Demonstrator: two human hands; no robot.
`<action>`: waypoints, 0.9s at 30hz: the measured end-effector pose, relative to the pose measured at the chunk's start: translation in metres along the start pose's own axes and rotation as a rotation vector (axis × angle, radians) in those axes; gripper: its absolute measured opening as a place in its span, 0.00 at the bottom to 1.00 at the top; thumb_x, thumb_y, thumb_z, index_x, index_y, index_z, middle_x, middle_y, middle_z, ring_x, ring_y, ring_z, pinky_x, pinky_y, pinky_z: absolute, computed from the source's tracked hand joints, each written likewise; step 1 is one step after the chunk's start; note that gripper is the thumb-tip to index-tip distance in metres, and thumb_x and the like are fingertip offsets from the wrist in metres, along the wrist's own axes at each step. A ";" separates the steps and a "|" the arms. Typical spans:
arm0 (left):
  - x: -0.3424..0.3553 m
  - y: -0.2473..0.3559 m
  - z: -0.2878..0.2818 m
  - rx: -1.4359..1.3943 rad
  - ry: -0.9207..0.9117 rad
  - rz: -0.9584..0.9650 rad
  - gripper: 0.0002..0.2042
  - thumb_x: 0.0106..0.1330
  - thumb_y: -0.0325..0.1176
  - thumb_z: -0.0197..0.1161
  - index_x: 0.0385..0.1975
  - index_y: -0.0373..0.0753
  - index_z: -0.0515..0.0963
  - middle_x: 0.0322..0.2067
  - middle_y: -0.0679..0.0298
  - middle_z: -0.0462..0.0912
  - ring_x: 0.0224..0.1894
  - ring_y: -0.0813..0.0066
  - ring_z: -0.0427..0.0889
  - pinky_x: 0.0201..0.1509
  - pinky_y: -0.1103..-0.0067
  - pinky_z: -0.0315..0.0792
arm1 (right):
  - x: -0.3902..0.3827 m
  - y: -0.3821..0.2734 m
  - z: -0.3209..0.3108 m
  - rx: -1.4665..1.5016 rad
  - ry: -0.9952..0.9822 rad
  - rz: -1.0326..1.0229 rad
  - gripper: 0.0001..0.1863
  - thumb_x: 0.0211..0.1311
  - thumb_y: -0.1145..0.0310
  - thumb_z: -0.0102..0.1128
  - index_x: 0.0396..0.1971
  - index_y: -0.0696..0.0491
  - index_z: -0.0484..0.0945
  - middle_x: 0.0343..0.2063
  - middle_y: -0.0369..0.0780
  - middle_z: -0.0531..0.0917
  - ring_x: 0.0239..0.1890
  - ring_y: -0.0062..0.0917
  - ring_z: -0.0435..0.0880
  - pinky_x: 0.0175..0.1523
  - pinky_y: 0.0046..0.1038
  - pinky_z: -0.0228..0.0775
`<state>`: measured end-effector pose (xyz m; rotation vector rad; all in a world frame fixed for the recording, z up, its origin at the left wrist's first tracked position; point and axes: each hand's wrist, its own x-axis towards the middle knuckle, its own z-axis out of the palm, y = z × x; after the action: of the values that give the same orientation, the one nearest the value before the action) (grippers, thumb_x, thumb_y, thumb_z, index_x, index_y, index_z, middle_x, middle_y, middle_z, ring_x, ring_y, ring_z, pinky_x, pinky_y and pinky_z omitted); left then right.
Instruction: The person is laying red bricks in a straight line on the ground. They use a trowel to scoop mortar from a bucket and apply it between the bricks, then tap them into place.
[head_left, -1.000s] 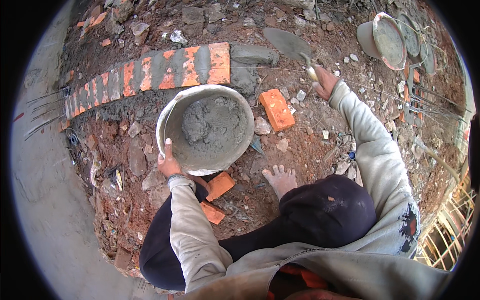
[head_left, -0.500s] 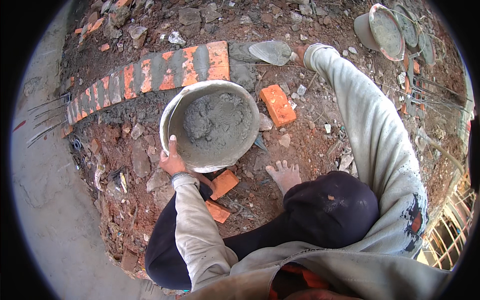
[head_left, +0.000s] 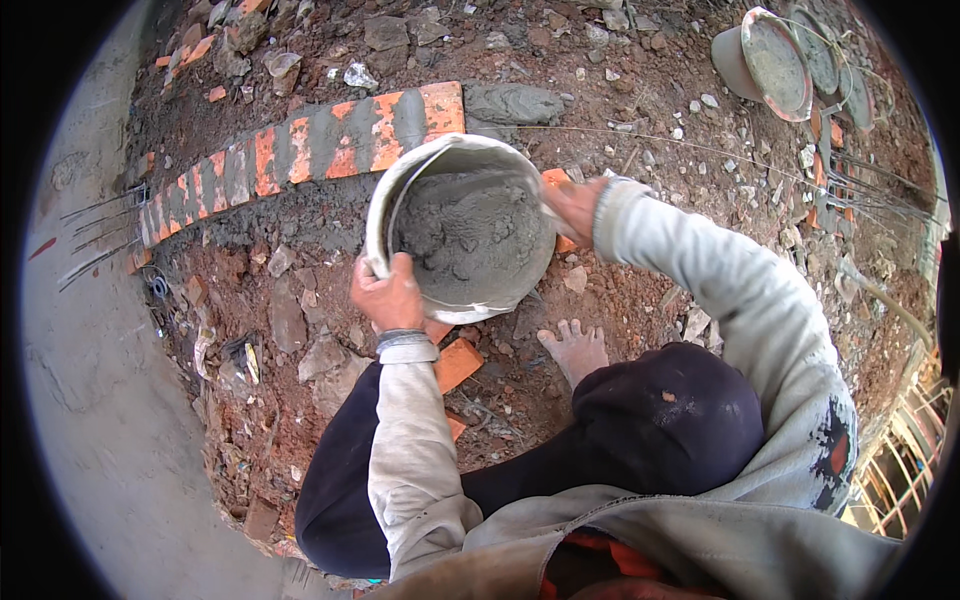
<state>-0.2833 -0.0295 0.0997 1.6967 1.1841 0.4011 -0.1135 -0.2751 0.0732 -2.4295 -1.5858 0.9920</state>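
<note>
A round bucket [head_left: 376, 235] of wet grey mortar [head_left: 470, 235] stands before me, tipped slightly. My left hand [head_left: 390, 292] grips its rim at the lower left, thumb over the edge. On the opposite side, my right hand [head_left: 575, 212] closes on the rim, its fingertips partly hidden. The trowel no longer shows. Just beyond the bucket runs a course of orange bricks [head_left: 300, 150] with mortar joints, ending at a smoothed bed of mortar [head_left: 515, 103]. One loose brick [head_left: 556, 177] is mostly covered by the bucket and my right hand; another brick [head_left: 459, 366] lies below the bucket.
A thin string line [head_left: 680, 146] stretches right from the brick course. At the far right lie several mortar-caked buckets [head_left: 775, 65]. Steel rods [head_left: 100, 235] stick out at the left beside a grey concrete strip [head_left: 90, 380]. Rubble and stones cover the soil; my bare foot [head_left: 577, 350] rests there.
My right hand has come from the mortar bed, where it held a trowel, to the bucket's right rim. The bucket has shifted right and tipped, with my left hand still on it.
</note>
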 end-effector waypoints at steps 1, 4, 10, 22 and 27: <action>-0.010 0.003 0.010 0.002 -0.051 0.124 0.12 0.51 0.23 0.58 0.36 0.29 0.77 0.26 0.69 0.77 0.26 0.82 0.71 0.30 0.82 0.68 | 0.027 -0.010 0.004 0.054 -0.060 0.037 0.23 0.63 0.60 0.53 0.54 0.56 0.67 0.29 0.52 0.82 0.30 0.45 0.84 0.40 0.41 0.78; -0.017 0.013 0.013 0.042 -0.106 0.116 0.22 0.51 0.21 0.57 0.49 0.28 0.77 0.34 0.64 0.81 0.32 0.81 0.76 0.38 0.82 0.72 | 0.051 -0.037 0.016 0.202 -0.182 0.065 0.23 0.63 0.58 0.53 0.53 0.57 0.67 0.29 0.53 0.82 0.31 0.47 0.84 0.40 0.42 0.78; -0.018 0.010 0.015 0.011 -0.079 0.205 0.14 0.53 0.25 0.61 0.40 0.30 0.79 0.29 0.66 0.79 0.29 0.82 0.74 0.34 0.81 0.70 | 0.010 -0.048 0.044 0.415 -0.230 -0.083 0.25 0.62 0.56 0.54 0.52 0.57 0.68 0.30 0.55 0.82 0.33 0.50 0.83 0.41 0.44 0.77; -0.019 -0.001 0.007 0.017 -0.107 0.199 0.23 0.51 0.21 0.58 0.52 0.30 0.77 0.37 0.61 0.83 0.33 0.81 0.77 0.39 0.83 0.72 | 0.027 0.021 0.022 0.052 -0.217 0.251 0.20 0.58 0.61 0.55 0.48 0.56 0.73 0.33 0.55 0.83 0.38 0.51 0.83 0.46 0.46 0.76; -0.014 -0.012 -0.001 -0.058 0.006 0.051 0.11 0.50 0.23 0.57 0.34 0.29 0.78 0.24 0.68 0.77 0.25 0.84 0.70 0.30 0.83 0.67 | 0.047 -0.013 0.105 0.428 -0.214 0.061 0.15 0.44 0.69 0.62 0.34 0.59 0.76 0.27 0.49 0.82 0.37 0.46 0.84 0.42 0.41 0.76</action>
<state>-0.2965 -0.0404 0.0936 1.6790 1.1245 0.4684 -0.1696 -0.2581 -0.0269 -2.1441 -1.1944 1.4687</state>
